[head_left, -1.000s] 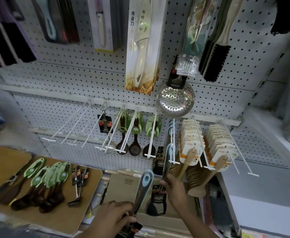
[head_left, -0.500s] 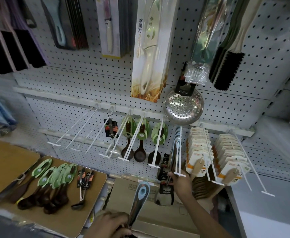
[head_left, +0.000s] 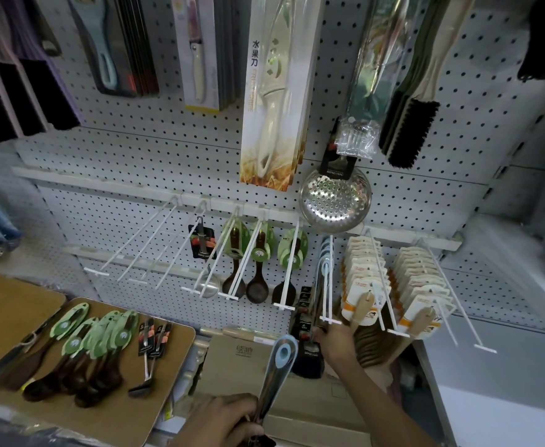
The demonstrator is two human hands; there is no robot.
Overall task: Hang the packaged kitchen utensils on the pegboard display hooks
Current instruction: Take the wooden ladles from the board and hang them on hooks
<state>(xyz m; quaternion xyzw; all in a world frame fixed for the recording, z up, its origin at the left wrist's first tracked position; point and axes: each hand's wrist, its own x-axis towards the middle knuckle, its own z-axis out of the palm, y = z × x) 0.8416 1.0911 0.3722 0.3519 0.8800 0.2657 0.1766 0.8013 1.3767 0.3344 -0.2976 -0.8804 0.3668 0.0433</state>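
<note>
Your left hand, low centre, grips a steel utensil by its shaft, blue-tipped handle pointing up toward the pegboard. Your right hand pinches a black-carded utensil just below the tip of a white hook. More packaged spoons lie on a wooden board, left.

- We see open passage around the three bare white wire hooks at the left of the white perforated pegboard.
- Green-carded brown wooden spoons fill the middle hooks.
- Cream-carded wooden spatulas crowd the right hooks.
- The round perforated steel skimmer overhangs the blue-handled hook.
</note>
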